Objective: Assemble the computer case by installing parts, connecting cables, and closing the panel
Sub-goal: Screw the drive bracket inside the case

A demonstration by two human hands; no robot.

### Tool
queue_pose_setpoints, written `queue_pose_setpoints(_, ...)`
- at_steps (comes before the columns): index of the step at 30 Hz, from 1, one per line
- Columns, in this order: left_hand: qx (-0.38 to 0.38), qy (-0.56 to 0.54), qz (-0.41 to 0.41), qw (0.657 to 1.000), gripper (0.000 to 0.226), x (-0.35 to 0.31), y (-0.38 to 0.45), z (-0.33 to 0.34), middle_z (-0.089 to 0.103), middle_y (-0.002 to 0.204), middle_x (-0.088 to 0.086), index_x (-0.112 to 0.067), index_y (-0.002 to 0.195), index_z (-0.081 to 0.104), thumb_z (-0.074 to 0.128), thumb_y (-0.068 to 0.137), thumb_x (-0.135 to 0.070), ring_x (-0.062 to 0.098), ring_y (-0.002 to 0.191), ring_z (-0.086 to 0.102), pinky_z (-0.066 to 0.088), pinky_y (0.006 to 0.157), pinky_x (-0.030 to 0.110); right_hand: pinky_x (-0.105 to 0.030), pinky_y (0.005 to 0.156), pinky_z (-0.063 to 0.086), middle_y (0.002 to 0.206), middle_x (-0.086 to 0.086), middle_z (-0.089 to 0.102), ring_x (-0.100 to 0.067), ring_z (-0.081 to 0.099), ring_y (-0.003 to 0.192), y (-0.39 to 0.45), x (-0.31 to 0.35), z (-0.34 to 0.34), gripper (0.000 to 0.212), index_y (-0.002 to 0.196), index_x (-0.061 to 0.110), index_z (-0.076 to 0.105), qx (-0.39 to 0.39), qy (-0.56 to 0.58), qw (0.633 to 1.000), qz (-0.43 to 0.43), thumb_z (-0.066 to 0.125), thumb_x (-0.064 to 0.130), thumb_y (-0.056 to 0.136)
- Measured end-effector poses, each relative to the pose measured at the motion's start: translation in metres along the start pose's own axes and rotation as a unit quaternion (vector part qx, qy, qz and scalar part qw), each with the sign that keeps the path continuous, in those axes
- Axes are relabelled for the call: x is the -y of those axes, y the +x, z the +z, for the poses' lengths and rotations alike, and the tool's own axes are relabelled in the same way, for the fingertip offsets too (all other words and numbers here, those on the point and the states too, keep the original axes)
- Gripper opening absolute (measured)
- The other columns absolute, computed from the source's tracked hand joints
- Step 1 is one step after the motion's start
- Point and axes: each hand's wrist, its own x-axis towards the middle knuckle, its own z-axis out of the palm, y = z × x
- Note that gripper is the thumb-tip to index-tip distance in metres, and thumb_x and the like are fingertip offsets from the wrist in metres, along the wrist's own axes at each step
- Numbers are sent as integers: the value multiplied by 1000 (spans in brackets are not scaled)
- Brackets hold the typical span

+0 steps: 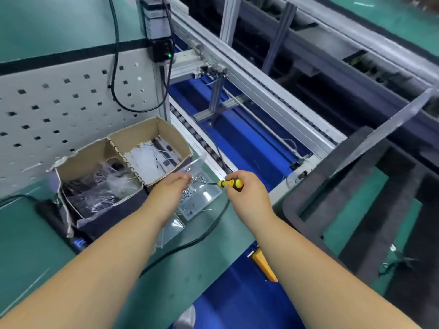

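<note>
A clear plastic tray (209, 194) with several small silver screws (198, 179) lies on the green bench left of centre. My left hand (173, 186) reaches over the tray, its fingertips down among the screws; whether it holds one is hidden. My right hand (247, 188) grips a yellow and black screwdriver (231, 184), whose thin tip points left towards the screws. The black computer case frame (370, 198) stands at the right, beside my right forearm.
A cardboard box (147, 131) with two compartments of bagged parts and white ties stands at the left against a pegboard (59, 108). A black cable (204, 233) crosses the bench. A roller conveyor (261, 91) with a blue bed runs behind.
</note>
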Motion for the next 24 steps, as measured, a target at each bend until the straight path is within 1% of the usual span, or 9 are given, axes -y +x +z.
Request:
queue_pose_setpoints(2,16,4,-4,1000,19,2,5,1,64,125,-5,-44,101,64,49,90,-47,19,118,57,39,108,42,-29,76,45,101,12,50,-9,53,86,7,-2,6,15,105,26,67,3,0,1000,-5,63,19,93)
queue_pose_setpoints(4,29,13,-9,999,21,5,14,4,61,129,-5,-41,111,63,47,98,-42,18,120,55,38,108,41,-29,81,45,103,11,50,-13,54,92,15,-4,11,17,107,24,67,9,-8,1000,-6,63,17,93)
queue_pose_setpoints(6,40,29,-15,999,27,7,22,9,60,129,-5,-36,121,61,45,101,-40,18,119,54,38,108,40,-26,78,44,105,11,51,-12,55,91,22,-7,15,18,107,26,66,15,-17,1000,0,62,16,92)
queue_pose_setpoints(10,52,47,-31,997,29,9,32,17,59,131,-2,-29,126,60,44,102,-35,19,122,52,37,111,42,-12,66,39,106,14,50,-2,55,82,34,-12,23,19,109,28,66,25,-19,999,6,61,18,93)
queue_pose_setpoints(14,60,66,-38,995,30,13,40,20,56,135,-1,-28,129,57,43,103,-33,18,125,51,37,108,36,-16,69,42,109,13,50,0,54,82,42,-16,30,18,108,28,66,33,-22,999,9,63,19,93)
queue_pose_setpoints(15,62,69,-40,995,30,13,42,19,56,136,-2,-29,129,57,42,103,-32,18,125,50,37,107,36,-15,69,41,109,13,50,-1,53,82,44,-17,32,18,108,28,66,34,-25,999,11,63,19,93)
queue_pose_setpoints(18,63,75,-50,994,31,15,47,18,56,135,-3,-30,130,56,41,103,-32,19,124,50,38,107,37,-8,68,37,111,12,51,-1,52,84,47,-19,37,19,108,28,66,38,-23,999,14,63,17,93)
queue_pose_setpoints(22,67,82,-55,993,32,17,52,14,56,135,-3,-30,132,55,41,103,-32,19,122,51,39,109,43,-12,70,40,110,10,53,-1,54,85,49,-21,43,19,106,29,66,39,-21,999,19,64,16,92)
queue_pose_setpoints(24,71,79,-54,993,32,19,52,13,55,137,-3,-30,132,55,42,103,-32,20,124,51,38,110,42,-8,69,37,110,10,53,2,53,85,49,-22,44,19,107,29,66,38,-21,999,19,64,16,92)
